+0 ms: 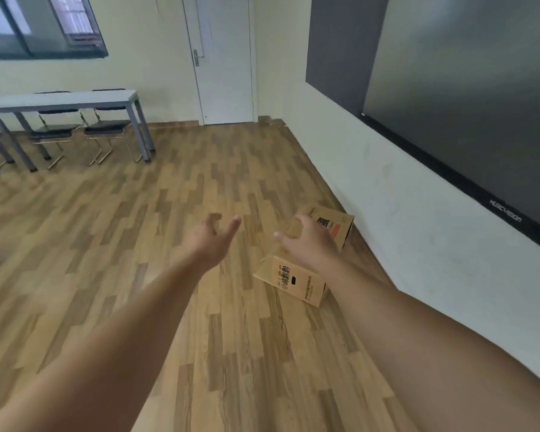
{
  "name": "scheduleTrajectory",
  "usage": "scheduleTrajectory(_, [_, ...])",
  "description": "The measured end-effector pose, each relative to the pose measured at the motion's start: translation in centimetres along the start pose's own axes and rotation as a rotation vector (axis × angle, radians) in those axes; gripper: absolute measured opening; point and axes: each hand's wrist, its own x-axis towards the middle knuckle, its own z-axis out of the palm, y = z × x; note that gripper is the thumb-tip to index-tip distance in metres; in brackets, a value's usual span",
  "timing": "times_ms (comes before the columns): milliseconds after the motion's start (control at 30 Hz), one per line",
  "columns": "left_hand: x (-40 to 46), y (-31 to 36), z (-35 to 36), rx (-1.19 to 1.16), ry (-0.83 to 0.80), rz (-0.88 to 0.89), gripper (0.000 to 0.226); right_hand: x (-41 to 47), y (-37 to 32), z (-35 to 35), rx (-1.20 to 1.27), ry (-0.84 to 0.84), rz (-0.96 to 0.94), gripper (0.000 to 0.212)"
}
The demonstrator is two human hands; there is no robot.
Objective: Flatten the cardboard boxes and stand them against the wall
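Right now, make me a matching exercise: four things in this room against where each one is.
Things:
1. cardboard box
2. table
3. door
4. left hand

Places:
A. closed, in the far wall
B. open, in the air above bare floor
C. far left, with chairs tucked under it
D. on the floor near the right wall, partly behind the right hand

Pairs: 1-D, 2-C, 3-A, 4-B

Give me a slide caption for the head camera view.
Both open hands, left and right, reach toward a cardboard box on the floor.
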Motion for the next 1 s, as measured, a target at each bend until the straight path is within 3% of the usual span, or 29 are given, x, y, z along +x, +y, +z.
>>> scheduleTrajectory(300, [23.3, -0.4, 6.8, 0.034, -0.129, -0.005, 0.081, 23.2, 1.5, 3.2, 0.026, -0.021, 0.112, 0.079])
scheduleTrajectory(667, [52.7, -4.2, 23.5, -0.011, -0.273, -0.326, 0.073, 54.0, 10.8, 11.3, 0.082, -0.148, 0.319, 0.075])
scheduleTrajectory(833, [63.8, -12.6, 38.0, -0.116, -0.34, -0.577, 0.053, 65.4, 20.9, 22.2, 0.073, -0.15, 0.465, 0.073])
scheduleTrajectory(1000, [69.8, -23.6, 52.1, -0.102, -0.421, -0.718, 0.066, 71.5, 30.8, 33.6, 0.094, -0.075, 0.582, 0.072])
